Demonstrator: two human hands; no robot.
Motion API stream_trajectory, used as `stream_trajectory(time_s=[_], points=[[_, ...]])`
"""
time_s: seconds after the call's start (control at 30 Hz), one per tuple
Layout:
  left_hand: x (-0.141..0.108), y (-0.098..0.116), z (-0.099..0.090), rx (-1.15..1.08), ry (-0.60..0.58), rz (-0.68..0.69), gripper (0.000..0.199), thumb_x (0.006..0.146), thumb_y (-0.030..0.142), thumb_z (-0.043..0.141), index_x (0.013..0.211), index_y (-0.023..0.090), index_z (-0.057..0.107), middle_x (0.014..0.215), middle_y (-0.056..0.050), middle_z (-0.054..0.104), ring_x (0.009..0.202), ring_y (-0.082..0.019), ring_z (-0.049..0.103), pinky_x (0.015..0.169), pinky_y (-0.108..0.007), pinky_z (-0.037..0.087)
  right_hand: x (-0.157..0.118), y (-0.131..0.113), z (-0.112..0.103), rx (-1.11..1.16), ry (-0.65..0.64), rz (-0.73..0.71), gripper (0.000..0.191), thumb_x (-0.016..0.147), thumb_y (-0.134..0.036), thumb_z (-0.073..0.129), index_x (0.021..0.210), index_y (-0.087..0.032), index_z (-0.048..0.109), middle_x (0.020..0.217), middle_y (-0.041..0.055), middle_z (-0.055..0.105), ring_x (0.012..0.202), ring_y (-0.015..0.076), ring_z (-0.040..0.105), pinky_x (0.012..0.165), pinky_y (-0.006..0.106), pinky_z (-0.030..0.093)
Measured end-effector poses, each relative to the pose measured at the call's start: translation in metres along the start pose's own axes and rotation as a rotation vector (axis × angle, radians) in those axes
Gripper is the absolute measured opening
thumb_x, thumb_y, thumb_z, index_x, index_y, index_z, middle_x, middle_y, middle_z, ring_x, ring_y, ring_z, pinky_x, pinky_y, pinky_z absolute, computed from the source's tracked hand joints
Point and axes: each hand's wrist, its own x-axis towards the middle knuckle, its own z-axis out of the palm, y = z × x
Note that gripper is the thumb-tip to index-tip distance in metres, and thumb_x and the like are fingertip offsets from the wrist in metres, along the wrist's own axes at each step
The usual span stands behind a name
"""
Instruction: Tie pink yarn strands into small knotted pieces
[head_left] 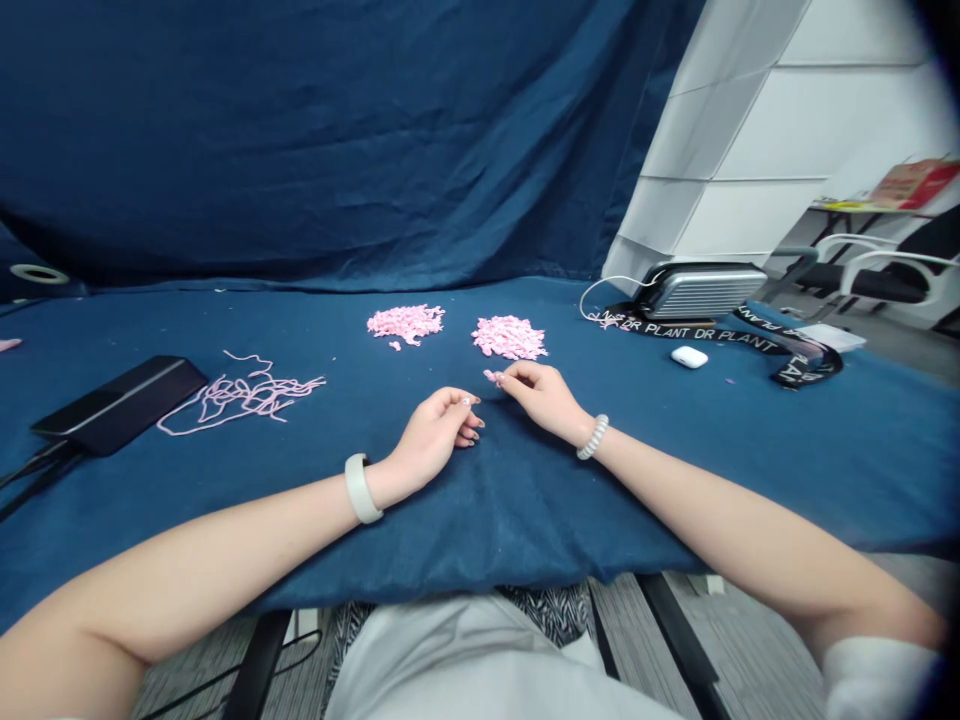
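Observation:
Near the middle of the blue cloth, my right hand (546, 398) pinches a small pink piece (493, 377) between thumb and fingertips. To its left, my left hand (436, 432) has its thumb and index finger drawn together and the other fingers curled; whatever lies between them is too small to make out. The hands are a short gap apart. Just beyond my right hand lies a pile of small pink pieces (510, 338). A second pink pile (406, 322) is farther left, with a stray piece (394, 346) in front of it.
Loose pink strings (244, 395) lie at the left beside a black device (124, 400) with cables. On the right are a silver-black case (701, 292), a black lettered strap (697, 333) and a small white case (689, 357). A blue curtain (322, 140) hangs behind.

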Motion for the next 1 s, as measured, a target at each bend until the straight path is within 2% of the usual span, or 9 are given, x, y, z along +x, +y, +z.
stream_trajectory(time_s=[0.13, 0.27, 0.53, 0.63, 0.77, 0.83, 0.9, 0.93, 1.0], points=[[-0.002, -0.001, 0.001, 0.058, -0.06, 0.023, 0.019, 0.083, 0.033, 0.05, 0.089, 0.016, 0.055, 0.072, -0.002, 0.062, 0.063, -0.01, 0.059, 0.061, -0.022, 0.046, 0.009, 0.006, 0.004, -0.181, 0.054, -0.208, 0.029, 0.085, -0.039, 0.051, 0.07, -0.017, 0.062, 0.073, 0.0034, 0.062, 0.07, 0.0139, 0.053, 0.071, 0.027, 0.039], [-0.006, -0.004, 0.002, 0.184, -0.126, 0.131, 0.016, 0.083, 0.032, 0.05, 0.089, 0.017, 0.056, 0.075, -0.003, 0.065, 0.071, -0.014, 0.062, 0.067, -0.025, 0.046, 0.038, 0.007, 0.028, -0.335, 0.0, -0.374, 0.029, 0.088, -0.038, 0.048, 0.078, -0.017, 0.065, 0.083, 0.0061, 0.062, 0.082, 0.0167, 0.054, 0.083, 0.03, 0.038], [-0.014, 0.0, 0.003, 0.355, -0.228, 0.243, 0.015, 0.085, 0.027, 0.046, 0.092, 0.018, 0.055, 0.081, -0.004, 0.065, 0.082, -0.018, 0.064, 0.076, -0.029, 0.046, 0.134, -0.02, 0.104, -0.568, 0.033, -0.268, 0.035, 0.09, -0.044, 0.042, 0.096, -0.019, 0.066, 0.112, 0.0102, 0.056, 0.104, 0.0239, 0.046, 0.089, 0.037, 0.033], [-0.017, 0.001, 0.007, 0.357, -0.24, 0.248, 0.013, 0.084, 0.028, 0.047, 0.089, 0.018, 0.055, 0.084, -0.005, 0.065, 0.08, -0.017, 0.063, 0.075, -0.029, 0.047, 0.15, -0.023, 0.122, -0.582, -0.002, -0.237, 0.039, 0.088, -0.047, 0.043, 0.099, -0.017, 0.065, 0.112, 0.0135, 0.056, 0.106, 0.027, 0.046, 0.091, 0.04, 0.033], [-0.017, 0.012, 0.007, 0.299, -0.259, 0.126, 0.014, 0.084, 0.027, 0.045, 0.078, 0.017, 0.053, 0.084, -0.008, 0.067, 0.078, -0.017, 0.064, 0.07, -0.028, 0.048, 0.155, -0.017, 0.135, -0.594, -0.055, -0.267, 0.055, 0.083, -0.053, 0.049, 0.124, -0.016, 0.052, 0.129, 0.0175, 0.046, 0.116, 0.03, 0.042, 0.096, 0.042, 0.032], [-0.01, 0.028, -0.004, 0.458, -0.37, 0.173, 0.02, 0.085, 0.033, 0.044, 0.08, 0.018, 0.056, 0.077, -0.007, 0.068, 0.069, -0.017, 0.063, 0.062, -0.027, 0.046, 0.159, -0.013, 0.139, -0.6, -0.083, -0.298, 0.063, 0.081, -0.056, 0.05, 0.131, -0.018, 0.046, 0.141, 0.0178, 0.033, 0.126, 0.0322, 0.033, 0.102, 0.044, 0.026], [0.003, 0.05, -0.027, 0.82, -0.545, 0.393, 0.024, 0.072, 0.04, 0.064, 0.088, 0.021, 0.063, 0.08, -0.005, 0.069, 0.07, -0.019, 0.062, 0.063, -0.028, 0.044, 0.164, -0.01, 0.143, -0.601, -0.131, -0.317, 0.061, 0.081, -0.056, 0.05, 0.13, -0.018, 0.048, 0.143, 0.0168, 0.033, 0.128, 0.0327, 0.032, 0.104, 0.045, 0.024], [0.012, 0.062, -0.044, 0.979, -0.53, 0.438, 0.025, 0.069, 0.04, 0.068, 0.085, 0.022, 0.065, 0.079, -0.004, 0.069, 0.069, -0.02, 0.061, 0.065, -0.028, 0.044, 0.166, -0.008, 0.145, -0.599, -0.159, -0.323, 0.057, 0.082, -0.054, 0.049, 0.127, -0.019, 0.052, 0.14, 0.0162, 0.038, 0.127, 0.0316, 0.035, 0.103, 0.044, 0.026], [0.033, 0.084, -0.086, 1.211, -0.348, 0.363, 0.027, 0.073, 0.043, 0.063, 0.088, 0.021, 0.067, 0.088, -0.005, 0.07, 0.073, -0.02, 0.062, 0.069, -0.029, 0.043, 0.17, -0.006, 0.147, -0.589, -0.204, -0.338, 0.046, 0.084, -0.05, 0.047, 0.117, -0.019, 0.06, 0.128, 0.0135, 0.052, 0.119, 0.0277, 0.045, 0.101, 0.042, 0.03]])
